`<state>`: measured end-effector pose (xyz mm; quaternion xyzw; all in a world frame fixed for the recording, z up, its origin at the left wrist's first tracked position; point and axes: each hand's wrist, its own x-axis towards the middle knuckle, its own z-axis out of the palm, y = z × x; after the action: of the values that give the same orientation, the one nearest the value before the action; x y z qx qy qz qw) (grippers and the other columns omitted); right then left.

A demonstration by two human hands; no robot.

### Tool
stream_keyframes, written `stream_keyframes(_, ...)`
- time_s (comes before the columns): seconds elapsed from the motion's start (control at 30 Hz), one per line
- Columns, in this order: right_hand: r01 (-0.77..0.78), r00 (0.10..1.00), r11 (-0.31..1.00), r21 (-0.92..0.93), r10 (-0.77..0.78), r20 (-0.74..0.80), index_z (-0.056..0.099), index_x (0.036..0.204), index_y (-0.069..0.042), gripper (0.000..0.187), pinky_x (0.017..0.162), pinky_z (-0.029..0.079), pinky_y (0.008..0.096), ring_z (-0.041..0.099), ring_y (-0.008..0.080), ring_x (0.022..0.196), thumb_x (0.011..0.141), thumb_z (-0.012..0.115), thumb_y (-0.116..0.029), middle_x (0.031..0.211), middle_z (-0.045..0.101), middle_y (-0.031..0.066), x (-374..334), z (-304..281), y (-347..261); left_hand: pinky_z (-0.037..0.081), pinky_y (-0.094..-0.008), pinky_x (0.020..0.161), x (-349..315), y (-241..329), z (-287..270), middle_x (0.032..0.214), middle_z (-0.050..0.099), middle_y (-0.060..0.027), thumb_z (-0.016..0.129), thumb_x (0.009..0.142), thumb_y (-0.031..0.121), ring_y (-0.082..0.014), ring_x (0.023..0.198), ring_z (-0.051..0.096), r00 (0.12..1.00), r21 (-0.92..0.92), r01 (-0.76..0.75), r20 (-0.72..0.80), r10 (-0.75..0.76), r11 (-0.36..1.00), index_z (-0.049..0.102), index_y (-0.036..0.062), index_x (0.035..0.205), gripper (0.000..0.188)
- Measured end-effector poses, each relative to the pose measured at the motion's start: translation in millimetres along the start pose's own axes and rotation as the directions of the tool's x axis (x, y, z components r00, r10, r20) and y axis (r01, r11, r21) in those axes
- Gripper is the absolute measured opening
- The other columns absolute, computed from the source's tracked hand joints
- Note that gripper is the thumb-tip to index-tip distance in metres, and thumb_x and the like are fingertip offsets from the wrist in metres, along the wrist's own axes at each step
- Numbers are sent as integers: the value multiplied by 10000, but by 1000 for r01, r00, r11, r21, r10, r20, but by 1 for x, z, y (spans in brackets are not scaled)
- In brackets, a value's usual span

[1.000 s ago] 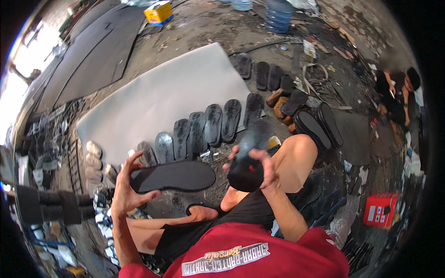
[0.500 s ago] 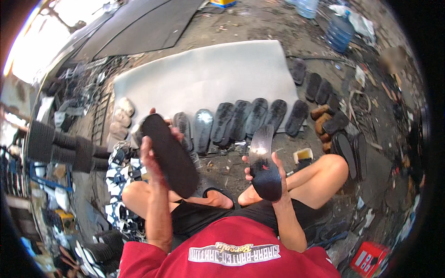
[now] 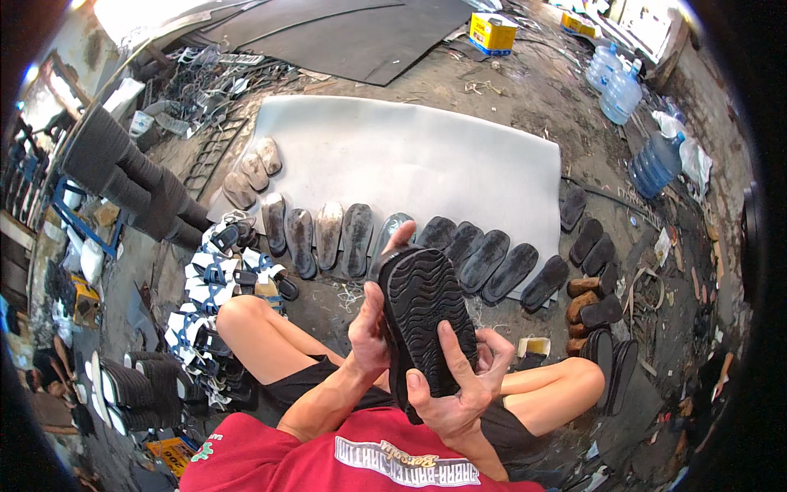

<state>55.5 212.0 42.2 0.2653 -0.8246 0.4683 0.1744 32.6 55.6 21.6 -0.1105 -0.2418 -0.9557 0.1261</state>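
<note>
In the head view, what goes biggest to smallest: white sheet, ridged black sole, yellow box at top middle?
1. White sheet
2. Ridged black sole, held nearer the camera
3. Yellow box, farther away

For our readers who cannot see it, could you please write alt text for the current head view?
A black sole, wavy tread showing, is held in the left hand and right hand of someone seated in a red shirt. Beyond, a row of sole-shaped pieces lies along the near edge of a pale sheet.
</note>
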Motion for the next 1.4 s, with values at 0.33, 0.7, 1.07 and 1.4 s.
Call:
stream_keyframes(0.33, -28, 999, 999, -23, 28, 15, 799, 1347, -142, 689, 739, 580, 399, 576, 335, 1040, 701, 906, -358, 1210, 461, 198, -9, 10, 10, 459, -470, 1204, 5, -4, 4, 1478, 529, -184, 685, 1017, 586, -325, 1380, 553, 998, -83, 45, 52, -41, 996, 91, 144, 1743, 1036)
stream_keyframes(0.7, -45, 999, 999, -2, 45, 17, 796, 1352, -134, 695, 746, 569, 392, 586, 314, 992, 703, 893, -363, 1203, 460, 186, -7, 12, 10, 506, -482, 1157, 5, -6, 6, 1447, 536, -200, 686, 968, 696, -335, 1317, 595, 998, 39, 47, -37, -45, 998, 153, 198, 1733, 1057)
stream_keyframes(1.07, -88, 993, 996, -4, 88, 73, 786, 1369, -147, 705, 797, 555, 414, 572, 329, 1003, 704, 897, -354, 1187, 483, 194, -6, 10, 7, 465, -454, 1180, 3, -6, 0, 1478, 524, -199, 632, 1058, 557, -287, 1326, 583, 999, -44, 3, 50, -1, 999, 217, 72, 1680, 891)
stream_keyframes(1.4, -104, 974, 993, 59, 90, 209, 718, 1442, -100, 739, 833, 590, 415, 656, 344, 990, 759, 915, -303, 1210, 539, 219, 0, 11, 17, 520, -408, 965, 14, -4, -14, 1149, 553, -129, 577, 1026, 368, -227, 1002, 600, 992, 156, 71, -116, -53, 985, 464, 70, 1410, 499)
